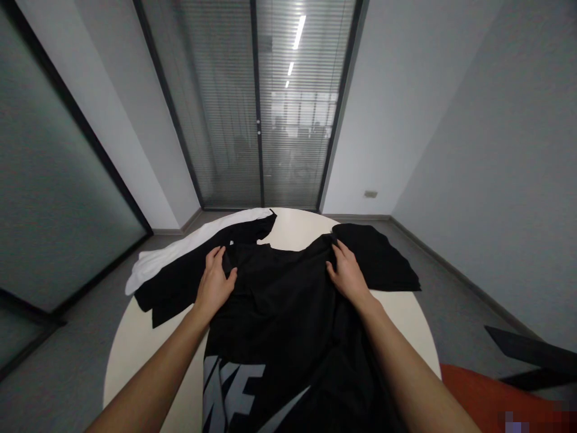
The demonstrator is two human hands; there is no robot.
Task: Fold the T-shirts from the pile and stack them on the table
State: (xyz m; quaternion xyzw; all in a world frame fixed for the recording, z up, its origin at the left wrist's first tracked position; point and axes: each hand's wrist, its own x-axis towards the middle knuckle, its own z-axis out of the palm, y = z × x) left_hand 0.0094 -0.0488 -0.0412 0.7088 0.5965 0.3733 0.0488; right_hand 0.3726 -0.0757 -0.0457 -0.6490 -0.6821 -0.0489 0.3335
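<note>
A black T-shirt with a large grey printed logo lies spread on a round white table, collar away from me. My left hand rests on its left shoulder near the sleeve, fingers pinching the cloth. At the right shoulder by the collar, my right hand grips the fabric. Both sleeves spread outward across the table.
A white garment lies under the shirt's left sleeve at the table's far left. An orange chair seat stands at the lower right. Glass doors with blinds face me; grey carpet surrounds the table.
</note>
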